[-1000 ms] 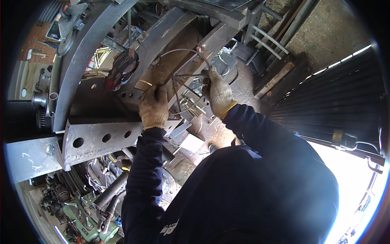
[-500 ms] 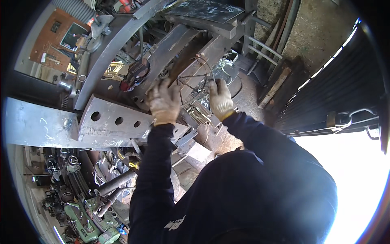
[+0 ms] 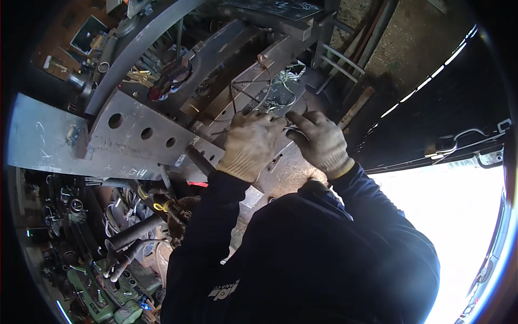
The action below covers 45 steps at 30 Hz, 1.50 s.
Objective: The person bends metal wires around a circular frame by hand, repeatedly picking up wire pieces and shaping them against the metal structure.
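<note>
My left hand (image 3: 251,143), in a pale work glove, is closed with its fingers curled over, and what lies in it is mostly hidden. To its right, my gloved right hand (image 3: 322,141) pinches a thin pale wire-like piece (image 3: 292,129) between thumb and fingers. This piece runs toward the left fingertips; whether the left fingers grip it is hidden. Just beyond both hands, a dark cable loop (image 3: 270,86) hangs over a long steel beam (image 3: 245,89).
A steel plate with round holes (image 3: 135,132) juts in at left, beside a wide curved steel bar (image 3: 140,48). Green machinery (image 3: 97,294) stands at lower left. A metal ladder-like frame (image 3: 342,62) is at the far right, near a dark corrugated panel (image 3: 431,108).
Both hands have come back toward my body and moved rightward, away from the cable loop. The pale rods seen hanging between them are now mostly hidden. The whole view has shifted slightly.
</note>
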Tool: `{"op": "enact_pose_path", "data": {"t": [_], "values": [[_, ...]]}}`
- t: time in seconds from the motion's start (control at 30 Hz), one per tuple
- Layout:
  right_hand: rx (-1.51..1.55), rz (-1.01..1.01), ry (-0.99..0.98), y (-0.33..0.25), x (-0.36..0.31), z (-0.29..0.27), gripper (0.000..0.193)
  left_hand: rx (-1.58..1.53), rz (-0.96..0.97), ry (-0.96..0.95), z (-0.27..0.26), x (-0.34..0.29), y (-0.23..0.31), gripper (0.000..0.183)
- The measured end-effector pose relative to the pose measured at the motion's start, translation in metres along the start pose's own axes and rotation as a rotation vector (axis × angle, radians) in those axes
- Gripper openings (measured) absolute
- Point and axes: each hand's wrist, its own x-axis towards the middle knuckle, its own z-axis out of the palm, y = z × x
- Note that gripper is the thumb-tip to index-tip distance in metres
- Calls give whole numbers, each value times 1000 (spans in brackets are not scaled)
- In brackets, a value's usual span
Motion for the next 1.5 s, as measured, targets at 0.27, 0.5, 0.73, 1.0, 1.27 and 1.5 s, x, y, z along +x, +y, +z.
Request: {"op": "enact_pose_path", "data": {"t": [0.27,0.5,0.73,1.0,1.27,1.5], "values": [[982,767,-250,56,46,41,37,-15,-130,261,43,15,42,60],[1082,635,-393,104,75,60,31,-55,-449,-275,97,43,42,49],[1489,899,-521,106,61,67,32,-109,-566,-220,94,31,50,28],[1477,844,-524,102,69,51,36,-148,-490,-1,82,41,53,23],[1415,787,-563,105,71,45,38,-158,-552,-249,71,45,52,25],[1795,836,-422,116,111,82,77,-107,-527,-180,74,46,52,31]]}}
